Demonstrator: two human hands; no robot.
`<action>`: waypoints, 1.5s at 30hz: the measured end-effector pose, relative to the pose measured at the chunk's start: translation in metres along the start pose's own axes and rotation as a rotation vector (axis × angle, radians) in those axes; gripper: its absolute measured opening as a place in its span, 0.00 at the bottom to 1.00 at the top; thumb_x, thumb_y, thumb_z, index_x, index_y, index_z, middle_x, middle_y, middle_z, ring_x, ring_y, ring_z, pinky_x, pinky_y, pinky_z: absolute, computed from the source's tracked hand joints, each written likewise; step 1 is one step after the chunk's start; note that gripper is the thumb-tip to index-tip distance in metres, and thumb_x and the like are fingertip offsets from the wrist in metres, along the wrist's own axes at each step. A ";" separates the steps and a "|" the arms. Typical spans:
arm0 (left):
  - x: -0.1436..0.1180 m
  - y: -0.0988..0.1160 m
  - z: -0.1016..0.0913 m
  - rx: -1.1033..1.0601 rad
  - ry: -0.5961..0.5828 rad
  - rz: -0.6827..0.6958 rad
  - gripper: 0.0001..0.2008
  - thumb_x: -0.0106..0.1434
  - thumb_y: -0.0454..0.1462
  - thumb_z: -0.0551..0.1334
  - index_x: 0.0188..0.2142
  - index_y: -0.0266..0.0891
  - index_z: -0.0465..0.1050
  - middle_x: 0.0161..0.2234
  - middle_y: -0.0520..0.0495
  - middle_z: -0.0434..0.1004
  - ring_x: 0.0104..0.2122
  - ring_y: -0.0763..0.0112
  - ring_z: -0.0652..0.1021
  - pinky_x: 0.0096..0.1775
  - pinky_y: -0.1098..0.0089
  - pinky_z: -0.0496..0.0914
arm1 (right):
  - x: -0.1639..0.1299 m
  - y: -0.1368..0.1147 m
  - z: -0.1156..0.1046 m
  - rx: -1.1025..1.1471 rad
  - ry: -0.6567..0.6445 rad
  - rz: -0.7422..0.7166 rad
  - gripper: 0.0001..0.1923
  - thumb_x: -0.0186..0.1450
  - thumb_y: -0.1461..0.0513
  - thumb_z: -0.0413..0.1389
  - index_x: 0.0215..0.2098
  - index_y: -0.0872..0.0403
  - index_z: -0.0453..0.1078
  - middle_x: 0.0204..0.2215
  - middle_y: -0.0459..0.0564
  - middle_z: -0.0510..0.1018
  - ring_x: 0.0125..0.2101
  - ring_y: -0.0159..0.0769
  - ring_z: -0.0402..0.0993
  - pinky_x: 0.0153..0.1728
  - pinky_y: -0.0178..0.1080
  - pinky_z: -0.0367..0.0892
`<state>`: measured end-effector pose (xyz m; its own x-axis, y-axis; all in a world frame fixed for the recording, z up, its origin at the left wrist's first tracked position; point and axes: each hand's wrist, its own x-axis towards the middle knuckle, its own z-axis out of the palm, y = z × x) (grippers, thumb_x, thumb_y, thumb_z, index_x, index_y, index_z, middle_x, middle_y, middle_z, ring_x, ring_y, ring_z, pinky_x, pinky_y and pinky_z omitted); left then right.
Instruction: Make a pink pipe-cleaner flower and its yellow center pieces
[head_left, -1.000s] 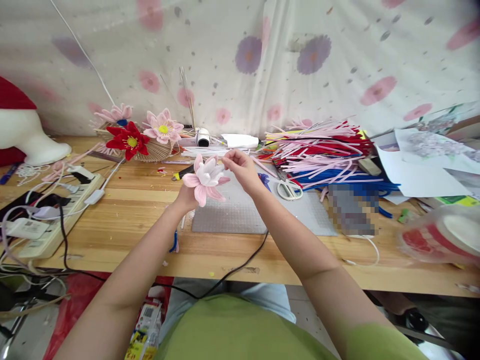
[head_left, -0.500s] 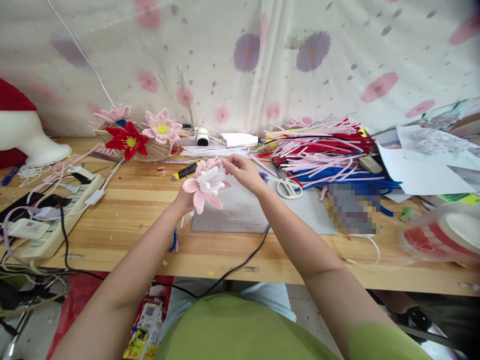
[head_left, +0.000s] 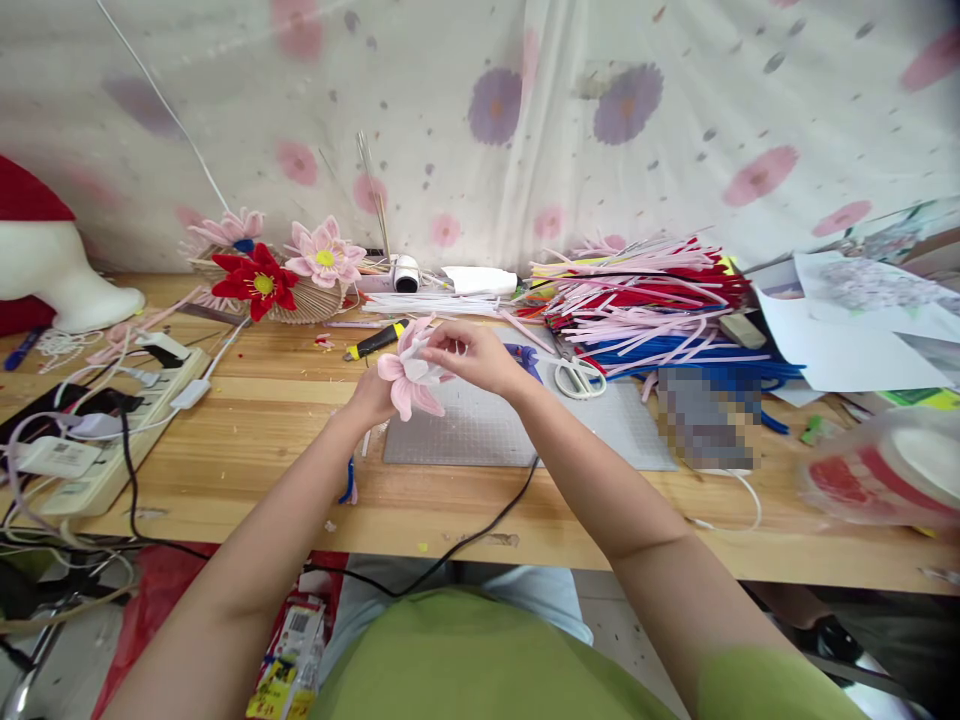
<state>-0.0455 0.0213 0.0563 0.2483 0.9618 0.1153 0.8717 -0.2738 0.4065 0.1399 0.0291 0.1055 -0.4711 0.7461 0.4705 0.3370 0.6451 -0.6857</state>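
From the head view, the left hand [head_left: 373, 395] gripped the pink-and-white flower [head_left: 411, 377] from below, above the grey mat [head_left: 480, 430]; the right hand [head_left: 476, 357] pinched its upper petals, fingers closed on them, scissors [head_left: 577, 378] nearby

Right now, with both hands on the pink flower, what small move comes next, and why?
Probably pinch and bend the upper petal outward. The right hand has its fingers on the top of the pink flower, the left hand grips it from below, and the lower petals already spread.

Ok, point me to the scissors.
The scissors lie on the grey mat, just right of the right hand, in front of the pipe-cleaner pile.
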 end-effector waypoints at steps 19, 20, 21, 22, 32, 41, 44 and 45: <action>-0.004 0.008 -0.001 0.262 0.100 -0.187 0.19 0.59 0.42 0.53 0.47 0.35 0.64 0.41 0.37 0.72 0.41 0.57 0.74 0.38 0.65 0.65 | -0.008 0.005 0.011 -0.324 0.076 -0.089 0.12 0.60 0.55 0.52 0.34 0.54 0.70 0.31 0.51 0.71 0.36 0.37 0.61 0.41 0.40 0.56; -0.004 0.008 -0.002 0.255 0.099 -0.180 0.20 0.58 0.42 0.54 0.48 0.36 0.64 0.41 0.37 0.72 0.41 0.56 0.74 0.38 0.65 0.65 | -0.009 0.006 0.009 -0.304 0.081 -0.085 0.11 0.60 0.56 0.52 0.36 0.54 0.70 0.33 0.51 0.71 0.37 0.37 0.61 0.42 0.41 0.56; -0.004 0.008 -0.003 0.251 0.100 -0.174 0.21 0.58 0.43 0.54 0.49 0.36 0.64 0.42 0.37 0.72 0.41 0.56 0.74 0.38 0.65 0.65 | -0.011 0.007 0.009 -0.295 0.079 -0.087 0.12 0.60 0.57 0.52 0.37 0.54 0.71 0.33 0.51 0.70 0.38 0.37 0.61 0.42 0.41 0.56; -0.004 0.008 -0.003 0.249 0.105 -0.173 0.21 0.57 0.43 0.55 0.49 0.36 0.64 0.42 0.37 0.72 0.42 0.56 0.73 0.38 0.65 0.65 | -0.013 0.008 0.009 -0.292 0.067 -0.094 0.12 0.59 0.58 0.52 0.38 0.54 0.71 0.34 0.51 0.69 0.38 0.38 0.61 0.42 0.42 0.57; 0.000 0.001 0.003 0.163 0.075 -0.205 0.24 0.58 0.42 0.54 0.53 0.37 0.63 0.46 0.37 0.71 0.44 0.53 0.73 0.41 0.63 0.66 | -0.015 0.015 0.009 -0.209 0.076 -0.100 0.18 0.57 0.65 0.49 0.45 0.54 0.70 0.34 0.51 0.68 0.38 0.36 0.62 0.42 0.41 0.59; 0.002 -0.001 -0.005 0.079 -0.040 -0.233 0.23 0.56 0.40 0.55 0.52 0.39 0.66 0.49 0.40 0.71 0.48 0.50 0.71 0.44 0.62 0.67 | -0.017 0.022 0.007 -0.199 0.006 -0.077 0.19 0.54 0.68 0.48 0.41 0.54 0.73 0.32 0.50 0.68 0.36 0.35 0.63 0.41 0.40 0.60; 0.002 -0.006 -0.003 0.022 -0.048 -0.181 0.20 0.56 0.38 0.55 0.48 0.36 0.69 0.48 0.39 0.72 0.50 0.52 0.70 0.46 0.61 0.66 | -0.012 0.026 0.005 -0.237 0.061 -0.068 0.25 0.54 0.70 0.47 0.48 0.52 0.70 0.35 0.51 0.67 0.38 0.36 0.62 0.40 0.41 0.60; 0.002 -0.008 -0.002 -0.009 -0.034 -0.151 0.20 0.55 0.38 0.55 0.47 0.36 0.69 0.49 0.39 0.72 0.51 0.54 0.70 0.47 0.61 0.65 | -0.011 0.028 0.004 -0.264 0.068 -0.069 0.25 0.54 0.70 0.46 0.47 0.51 0.71 0.35 0.51 0.67 0.38 0.36 0.62 0.40 0.41 0.60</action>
<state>-0.0531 0.0254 0.0548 0.1293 0.9914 0.0212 0.8962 -0.1260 0.4253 0.1508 0.0386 0.0789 -0.4478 0.7025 0.5532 0.5113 0.7087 -0.4861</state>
